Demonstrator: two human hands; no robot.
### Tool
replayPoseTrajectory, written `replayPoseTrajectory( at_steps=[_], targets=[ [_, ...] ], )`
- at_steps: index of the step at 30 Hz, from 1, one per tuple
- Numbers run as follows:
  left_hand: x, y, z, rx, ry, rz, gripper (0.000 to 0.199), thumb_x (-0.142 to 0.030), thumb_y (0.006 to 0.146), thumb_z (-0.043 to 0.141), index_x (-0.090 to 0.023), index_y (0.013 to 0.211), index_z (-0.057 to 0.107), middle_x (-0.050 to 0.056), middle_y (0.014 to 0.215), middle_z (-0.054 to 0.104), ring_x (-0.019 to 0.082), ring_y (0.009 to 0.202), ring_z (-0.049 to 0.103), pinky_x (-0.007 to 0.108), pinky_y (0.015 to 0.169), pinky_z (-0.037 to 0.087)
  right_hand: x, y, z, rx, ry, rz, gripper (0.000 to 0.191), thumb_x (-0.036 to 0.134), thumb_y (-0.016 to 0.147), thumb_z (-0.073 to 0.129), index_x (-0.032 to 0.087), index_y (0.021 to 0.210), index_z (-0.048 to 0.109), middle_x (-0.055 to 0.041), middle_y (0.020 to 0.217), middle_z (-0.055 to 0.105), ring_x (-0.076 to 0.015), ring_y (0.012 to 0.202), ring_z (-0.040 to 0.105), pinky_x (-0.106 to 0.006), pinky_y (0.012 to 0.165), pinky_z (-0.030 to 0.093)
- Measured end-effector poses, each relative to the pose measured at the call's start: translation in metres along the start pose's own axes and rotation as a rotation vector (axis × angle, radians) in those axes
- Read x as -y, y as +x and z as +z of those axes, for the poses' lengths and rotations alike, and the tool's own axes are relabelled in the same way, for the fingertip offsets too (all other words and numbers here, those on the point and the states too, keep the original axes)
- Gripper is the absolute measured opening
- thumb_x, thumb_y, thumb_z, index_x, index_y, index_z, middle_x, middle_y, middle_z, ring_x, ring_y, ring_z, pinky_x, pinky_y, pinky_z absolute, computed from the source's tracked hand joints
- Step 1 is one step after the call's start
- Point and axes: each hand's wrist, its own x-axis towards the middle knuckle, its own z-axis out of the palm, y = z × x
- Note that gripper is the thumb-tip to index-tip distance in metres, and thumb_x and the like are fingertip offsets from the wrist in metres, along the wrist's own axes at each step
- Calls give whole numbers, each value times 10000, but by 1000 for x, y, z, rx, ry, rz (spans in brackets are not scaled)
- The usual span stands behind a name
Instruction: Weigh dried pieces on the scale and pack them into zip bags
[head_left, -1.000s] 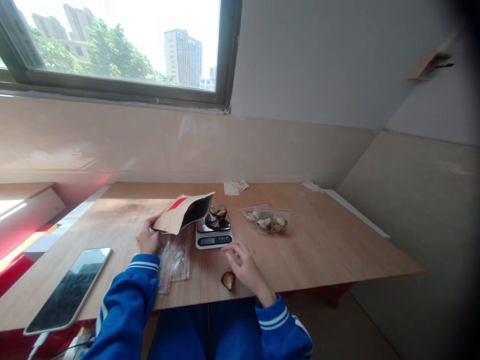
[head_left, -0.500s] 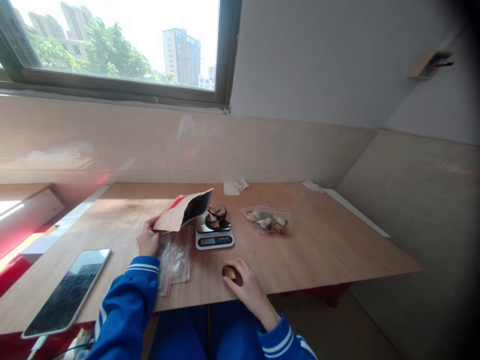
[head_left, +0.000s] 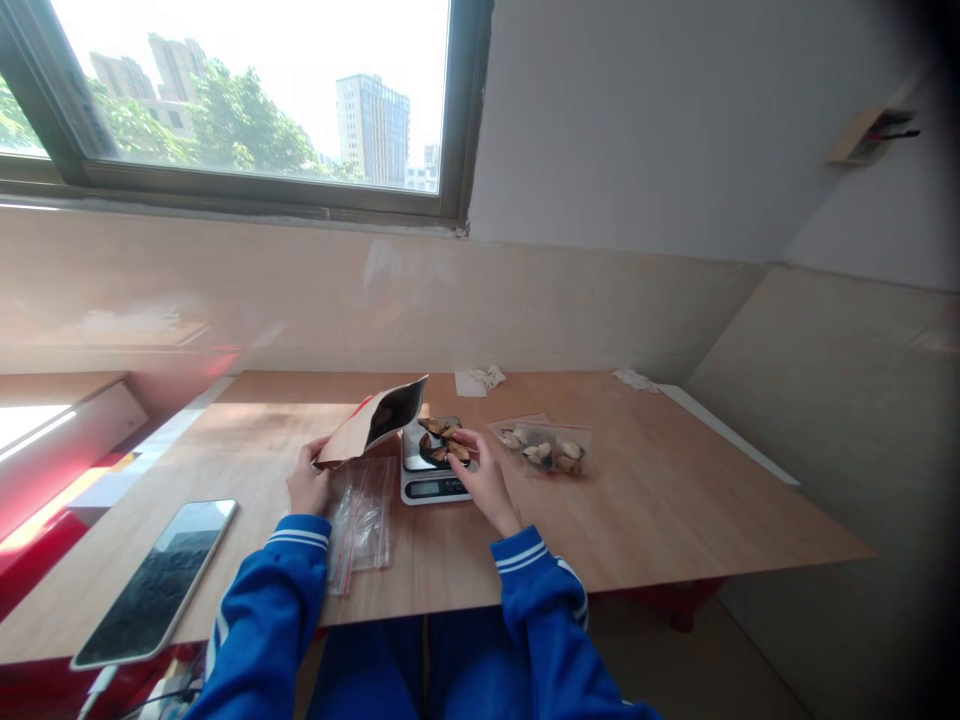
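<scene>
My left hand (head_left: pixel 309 478) grips the lower edge of a kraft paper pouch (head_left: pixel 375 424) with a black lining and a red strip, its mouth open toward a digital kitchen scale (head_left: pixel 433 488). Dark-and-tan dried mushroom pieces (head_left: pixel 436 438) lie heaped on the scale's platform. My right hand (head_left: pixel 486 474) reaches over the scale, its fingertips pinched at the heap around a piece. A clear zip bag of similar pieces (head_left: pixel 544 450) lies to the right of the scale.
Flat clear plastic bags (head_left: pixel 360 535) with red zip edges lie under my left hand on the wooden table (head_left: pixel 660 520). A smartphone (head_left: pixel 157 585) lies at the left. Crumpled white tissues (head_left: pixel 480 379) stand at the back, below a window (head_left: pixel 247 100).
My right hand has lifted the mushroom piece from the table near the front edge and moved forward to the scale. The pouch in my left hand stays nearly still.
</scene>
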Motion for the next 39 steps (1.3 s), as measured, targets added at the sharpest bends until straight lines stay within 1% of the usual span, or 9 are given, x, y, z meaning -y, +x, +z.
replayPoseTrajectory(
  at_steps=[6, 10, 15, 18, 23, 27, 32, 35, 39],
  targets=[
    [-1, 0, -1, 8, 23, 1, 494, -427, 690, 624, -252, 1149, 566, 43, 1091, 674, 252, 1061, 607, 385, 949, 439, 0, -7, 21, 168, -82, -130, 166, 268, 813, 621, 200, 964, 608, -49, 974, 631, -189, 924, 608, -320, 830, 501],
    [-5, -2, -2, 19, 54, 5, 474, -385, 699, 598, -247, 1150, 559, 49, 1104, 667, 257, 1074, 599, 402, 976, 414, -9, 0, 38, 252, -222, -207, 166, 203, 816, 619, 187, 982, 618, -57, 965, 644, -195, 934, 594, -322, 837, 485],
    [-4, -1, -2, 19, 54, -5, 475, -386, 704, 588, -239, 1155, 549, 55, 1109, 665, 252, 1075, 598, 388, 975, 416, -17, 14, 52, 285, -445, -249, 104, 188, 819, 637, 200, 919, 666, -68, 918, 687, -258, 1015, 541, -421, 904, 393],
    [-4, 0, -2, 24, 52, -2, 473, -401, 712, 585, -239, 1155, 544, 54, 1112, 663, 249, 1078, 598, 386, 975, 417, -14, 16, 54, 264, -611, -293, 98, 225, 856, 607, 225, 929, 673, -65, 1057, 683, -269, 1122, 495, -458, 951, 328],
    [-6, -2, -3, 23, 81, -9, 462, -411, 724, 584, -237, 1150, 537, 64, 1126, 661, 270, 1094, 593, 419, 990, 396, -10, 6, 41, 122, -596, -338, 230, 249, 921, 479, 291, 1075, 644, -43, 1315, 539, -247, 1214, 428, -432, 978, 296],
    [-5, 0, 0, -8, 108, -49, 444, -367, 719, 589, -229, 1137, 526, 77, 1155, 651, 284, 1108, 582, 444, 1000, 371, -21, -8, 18, -125, -568, -222, 294, 194, 910, 410, 263, 1083, 638, -67, 1193, 552, -226, 1125, 465, -405, 967, 306],
    [-5, 3, 1, -30, 164, -92, 432, -406, 753, 557, -215, 1138, 510, 91, 1066, 672, 295, 1041, 607, 478, 979, 366, -43, -22, -8, -335, -578, -121, 312, 107, 862, 368, 206, 943, 652, -82, 1050, 549, -224, 1005, 496, -402, 920, 324],
    [-6, 3, 0, -29, 216, -134, 471, -495, 780, 511, -200, 1146, 503, 114, 1006, 672, 317, 996, 616, 475, 899, 415, -51, -26, -15, -401, -564, -88, 318, 76, 836, 354, 197, 886, 644, -83, 994, 544, -229, 960, 495, -403, 899, 331],
    [-6, 2, -1, -18, 217, -137, 508, -543, 775, 498, -198, 1148, 497, 116, 1000, 667, 311, 959, 619, 435, 827, 447, -55, -27, -15, -382, -555, -82, 307, 69, 831, 360, 200, 849, 638, -75, 967, 525, -225, 939, 490, -407, 902, 330]
  ],
)
